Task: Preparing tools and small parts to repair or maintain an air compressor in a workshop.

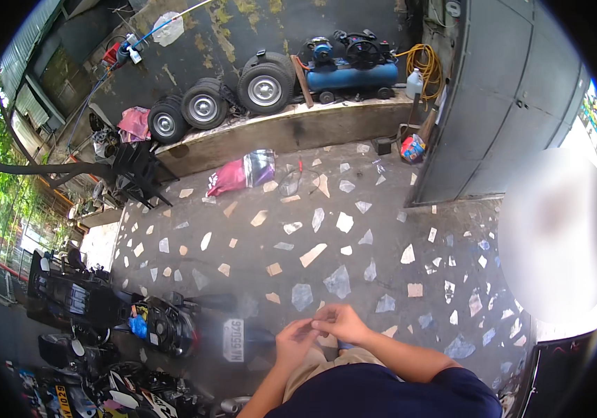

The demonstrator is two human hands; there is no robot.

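Note:
In front of my body, low in the view, my left hand [296, 341] and my right hand [343, 324] meet at the fingertips. The fingers of both are drawn together in a pinch. Whatever is between them, if anything, is too small or too hidden to make out. Beneath the hands lies the grey floor [249, 240] set with irregular pale stone pieces. The nearest large thing is a motorcycle [166, 324] to the left of my left hand.
More motorcycles [131, 390] crowd the lower left. A pink and silver bag [239, 174] lies on the floor. Along the far ledge [256, 132] sit several wheels [265, 89] and a blue air compressor [350, 75]. A black chair [138, 171] stands left; a grey metal door [497, 104], right.

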